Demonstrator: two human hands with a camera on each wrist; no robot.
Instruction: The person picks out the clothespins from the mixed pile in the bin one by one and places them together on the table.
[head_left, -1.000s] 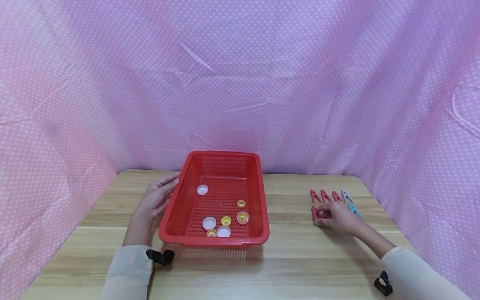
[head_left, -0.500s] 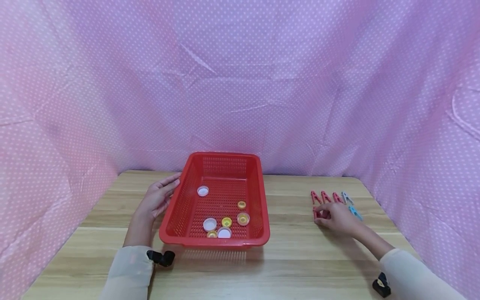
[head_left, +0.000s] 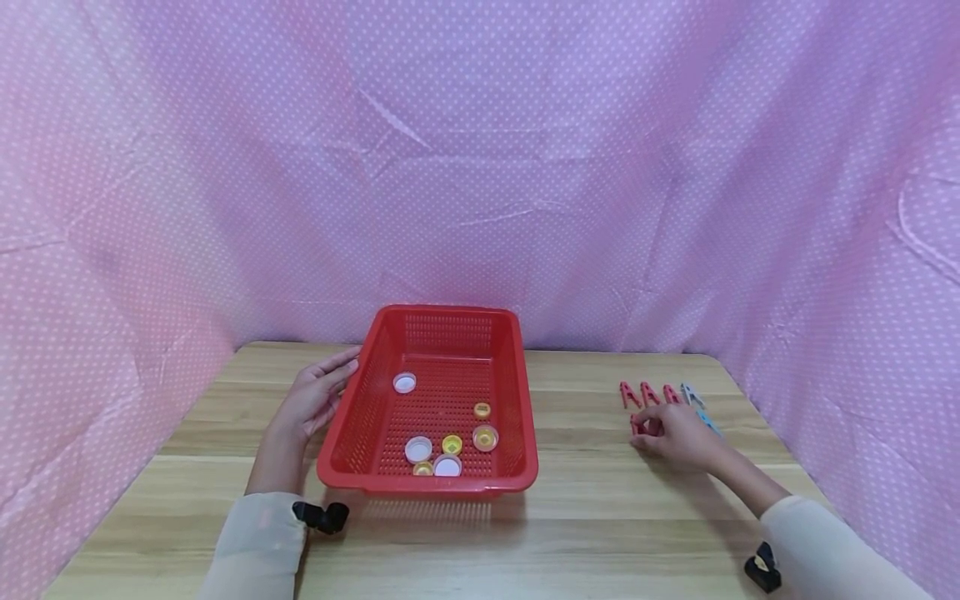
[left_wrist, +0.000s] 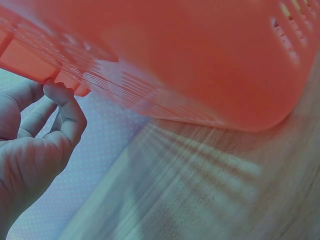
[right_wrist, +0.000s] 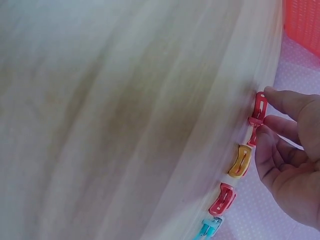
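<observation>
A red plastic basket [head_left: 429, 400] with a slotted floor stands in the middle of the table. My left hand [head_left: 309, 402] holds its left side; in the left wrist view thumb and fingers grip the rim [left_wrist: 30, 62]. To the right, my right hand [head_left: 675, 435] pinches a red clothespin [head_left: 636, 423] at the table surface; the palm side hides part of it. The right wrist view has this clothespin [right_wrist: 260, 106] at the thumb and fingertips. Behind the hand lies a row of red clothespins [head_left: 649, 394] and a pale grey-blue one [head_left: 692, 394]. A light blue clothespin [head_left: 708, 422] lies partly behind the hand.
Inside the basket are several bottle caps, among them a white cap [head_left: 418, 450] and a yellow cap [head_left: 452, 444]. A yellow clothespin [right_wrist: 241, 161] shows in the right wrist view. Pink dotted cloth [head_left: 480, 167] hangs around the wooden table [head_left: 585, 500].
The red clothespin in my right hand has shifted slightly to the right, closer under the fingers. My left hand and the basket have stayed in place.
</observation>
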